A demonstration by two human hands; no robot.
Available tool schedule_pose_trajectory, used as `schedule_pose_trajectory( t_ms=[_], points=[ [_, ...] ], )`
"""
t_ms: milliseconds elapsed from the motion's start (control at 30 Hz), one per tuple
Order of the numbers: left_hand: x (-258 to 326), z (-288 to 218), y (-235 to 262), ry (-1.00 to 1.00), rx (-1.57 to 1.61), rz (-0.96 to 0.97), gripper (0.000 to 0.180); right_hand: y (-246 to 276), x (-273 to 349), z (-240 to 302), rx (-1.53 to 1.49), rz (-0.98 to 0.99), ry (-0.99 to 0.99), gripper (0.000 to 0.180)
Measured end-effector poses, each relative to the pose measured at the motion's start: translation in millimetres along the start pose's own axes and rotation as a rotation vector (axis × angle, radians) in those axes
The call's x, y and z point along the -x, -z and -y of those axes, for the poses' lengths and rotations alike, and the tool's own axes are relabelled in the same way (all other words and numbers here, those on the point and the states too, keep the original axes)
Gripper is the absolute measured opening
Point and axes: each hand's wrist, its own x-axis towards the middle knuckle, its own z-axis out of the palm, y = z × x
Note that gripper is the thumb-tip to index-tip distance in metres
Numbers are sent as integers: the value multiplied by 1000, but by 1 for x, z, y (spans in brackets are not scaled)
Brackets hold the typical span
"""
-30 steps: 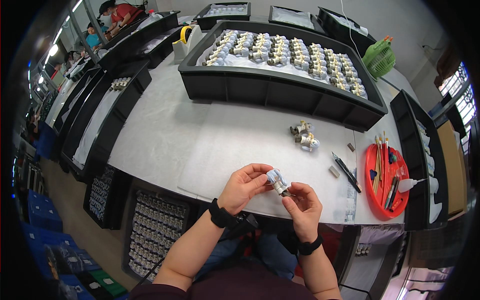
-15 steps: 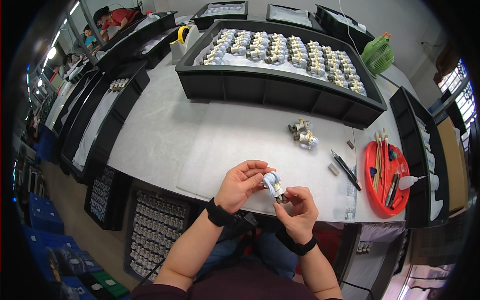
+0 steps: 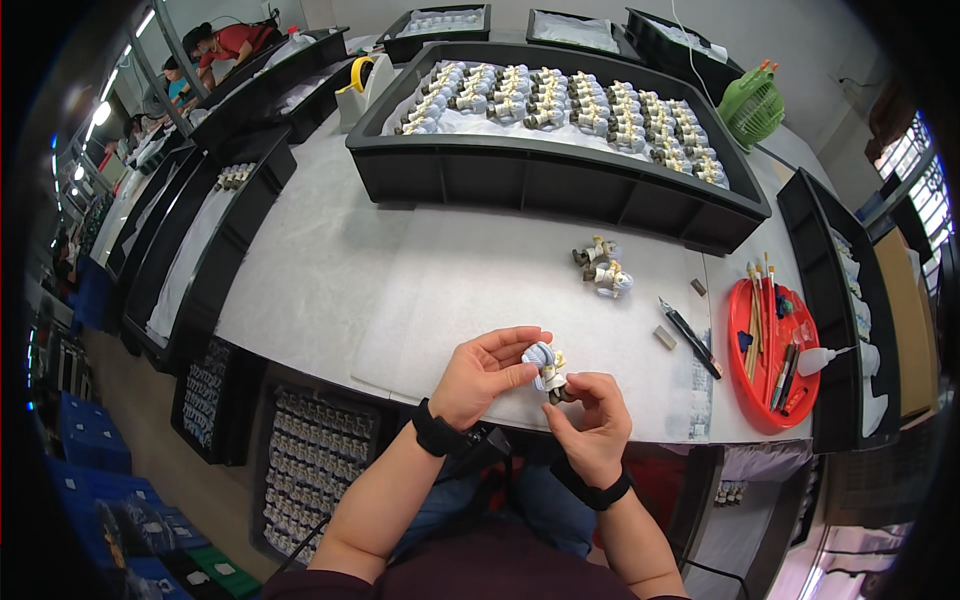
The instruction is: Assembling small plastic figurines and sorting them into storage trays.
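Observation:
Between both hands, just above the table's front edge, is a small figurine (image 3: 546, 368) with pale blue hair, a white and yellow body and dark feet. My left hand (image 3: 485, 375) pinches it at the head end. My right hand (image 3: 592, 420) grips the dark feet with thumb and fingertips. Two similar figurines (image 3: 606, 277) lie together on the white table covering, beyond my right hand. Farther back, a large black tray (image 3: 560, 170) holds rows of such figurines on a white liner.
To the right, a red oval dish (image 3: 742, 400) carries brushes, pens and a squeeze bottle (image 3: 818, 360). A craft knife (image 3: 690, 335) and two small grey blocks lie beside it. A green fan (image 3: 752, 105) and tape dispenser (image 3: 362, 95) flank the big tray. Black trays (image 3: 225, 235) line the left.
The figurine has turned in my fingers, showing more of its yellow and white front. Both hands have barely shifted, and the view has moved slightly.

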Motion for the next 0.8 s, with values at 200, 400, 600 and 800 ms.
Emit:
schedule_pose_trajectory(
  t_ms=[200,400,600,800],
  points=[
    [3,-3,1,-32,21,31,39,-3,-1,4,-17,-41,-115,29],
    [8,10,6,-64,70,144,39,-1,2,6,-105,63,-272,34],
    [11,7,5,-67,-19,203,42,6,4,6,-151,168,-354,35],
    [7,10,2,-52,-52,140,39,28,10,14,-230,41,-310,35]
  ],
)
